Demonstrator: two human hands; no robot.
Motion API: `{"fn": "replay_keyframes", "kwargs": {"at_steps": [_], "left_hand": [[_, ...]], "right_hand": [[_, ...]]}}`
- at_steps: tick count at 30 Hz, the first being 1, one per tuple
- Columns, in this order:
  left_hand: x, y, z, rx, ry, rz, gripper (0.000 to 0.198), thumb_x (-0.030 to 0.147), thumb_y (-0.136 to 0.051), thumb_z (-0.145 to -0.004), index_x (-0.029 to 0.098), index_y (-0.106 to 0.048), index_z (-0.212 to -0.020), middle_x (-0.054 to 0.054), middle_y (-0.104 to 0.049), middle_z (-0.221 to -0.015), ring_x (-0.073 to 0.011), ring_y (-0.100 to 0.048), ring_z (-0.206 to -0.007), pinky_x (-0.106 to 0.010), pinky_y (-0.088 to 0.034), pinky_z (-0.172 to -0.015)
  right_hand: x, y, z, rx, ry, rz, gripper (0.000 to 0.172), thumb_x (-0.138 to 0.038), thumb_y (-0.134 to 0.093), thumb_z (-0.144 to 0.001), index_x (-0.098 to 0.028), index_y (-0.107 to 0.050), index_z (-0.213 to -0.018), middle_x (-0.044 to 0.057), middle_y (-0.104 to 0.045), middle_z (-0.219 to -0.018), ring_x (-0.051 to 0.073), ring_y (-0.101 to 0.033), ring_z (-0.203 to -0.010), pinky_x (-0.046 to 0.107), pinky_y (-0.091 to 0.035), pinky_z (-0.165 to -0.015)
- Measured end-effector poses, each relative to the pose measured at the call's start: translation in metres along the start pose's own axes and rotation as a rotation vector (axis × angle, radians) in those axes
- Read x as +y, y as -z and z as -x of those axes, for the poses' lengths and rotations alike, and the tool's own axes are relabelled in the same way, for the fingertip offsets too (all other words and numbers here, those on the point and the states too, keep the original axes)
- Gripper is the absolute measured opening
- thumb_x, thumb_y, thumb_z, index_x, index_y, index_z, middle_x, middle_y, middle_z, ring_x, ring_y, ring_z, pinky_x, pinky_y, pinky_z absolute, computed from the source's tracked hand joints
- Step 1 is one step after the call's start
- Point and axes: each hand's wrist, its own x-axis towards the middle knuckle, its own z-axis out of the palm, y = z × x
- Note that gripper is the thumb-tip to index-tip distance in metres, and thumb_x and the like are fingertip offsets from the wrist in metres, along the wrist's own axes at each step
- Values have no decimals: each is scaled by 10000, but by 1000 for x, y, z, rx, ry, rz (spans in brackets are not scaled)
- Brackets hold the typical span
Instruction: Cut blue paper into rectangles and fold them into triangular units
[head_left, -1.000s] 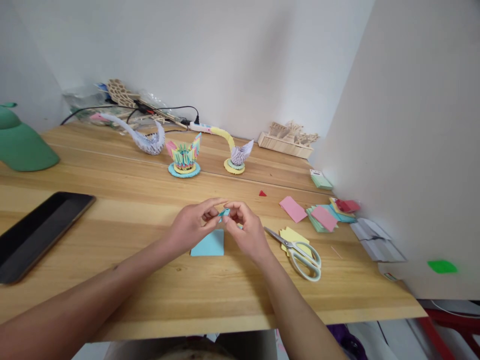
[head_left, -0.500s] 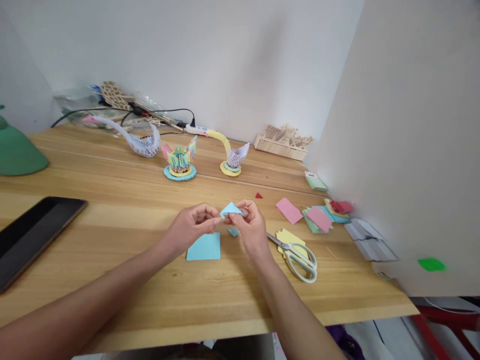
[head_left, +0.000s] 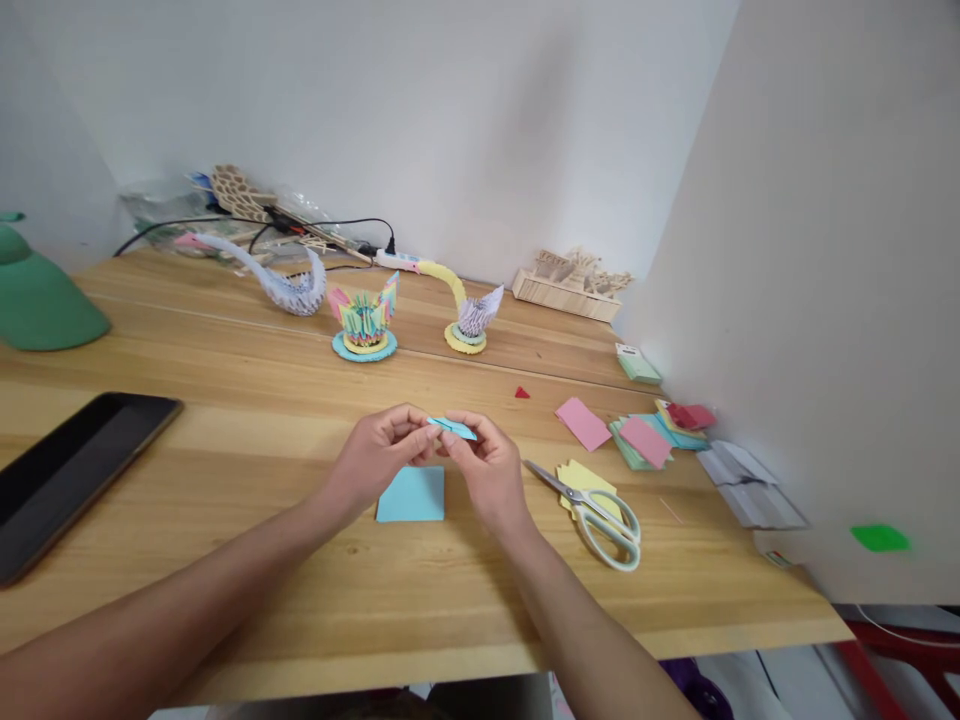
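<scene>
My left hand (head_left: 379, 457) and my right hand (head_left: 486, 470) meet above the middle of the wooden table (head_left: 300, 580). Both pinch a small folded blue paper piece (head_left: 453, 428) between fingertips, held nearly flat. Directly under the hands a blue paper rectangle (head_left: 411, 494) lies flat on the table. Pale green scissors (head_left: 600, 503) rest just right of my right hand on yellow paper (head_left: 576, 474).
Pink paper (head_left: 583, 423) and a stack of coloured sheets (head_left: 652, 436) lie to the right, near a white wall. Paper models (head_left: 365, 320) stand at the back. A dark tablet (head_left: 67, 470) lies left, a green lamp shade (head_left: 41, 300) behind it. A red scrap (head_left: 522, 393) sits mid-table.
The blue piece, held up as a triangle half a second ago, now lies flatter between my fingers. My hands stayed in the same place above the blue rectangle.
</scene>
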Motion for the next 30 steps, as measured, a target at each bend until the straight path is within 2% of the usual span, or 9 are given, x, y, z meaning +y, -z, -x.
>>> {"fn": "replay_keyframes", "kwargs": {"at_steps": [8,14,17,21,25,30], "left_hand": [[2,1,1,-50,42,52,195,346,-624,-699,161,-563,-696,45,-543,-527,-96,-483,-512,-226,-417,-522],[-6,1,0,6,-40,-15,181,327,-608,-707,160,-553,-663,42,-544,-558,-95,-495,-531,-214,-417,-527],[-8,-1,2,40,-120,-111,165,307,-595,-721,161,-558,-655,36,-551,-582,-98,-498,-544,-211,-411,-525],[-6,-1,5,79,-176,-201,160,323,-594,-751,165,-586,-725,21,-599,-633,-113,-541,-574,-214,-435,-526],[-3,3,6,202,-389,-409,102,280,-615,-764,181,-601,-744,19,-643,-679,-120,-587,-620,-219,-466,-589],[-3,10,4,206,-632,-698,82,247,-582,-816,191,-635,-787,2,-696,-746,-137,-634,-686,-235,-468,-634]], "right_hand": [[0,-1,5,31,126,185,175,-256,-599,-784,-203,-627,-949,36,-660,-906,162,-596,-818,284,-470,-728],[-4,-2,5,33,131,252,381,-207,-572,-777,-199,-559,-1158,6,-645,-803,135,-572,-708,254,-458,-664],[-3,0,3,8,97,213,331,-193,-571,-761,-198,-603,-1091,14,-658,-850,142,-585,-757,262,-461,-700],[0,2,-2,19,20,25,260,-240,-607,-737,-197,-633,-993,9,-660,-834,139,-602,-751,277,-483,-726],[-2,3,-4,58,-36,-81,243,-265,-632,-710,-198,-649,-942,-10,-653,-770,119,-598,-675,267,-504,-686],[-5,2,-3,39,-54,-68,268,-242,-636,-695,-197,-658,-958,-13,-661,-775,109,-599,-649,248,-505,-654]]}}
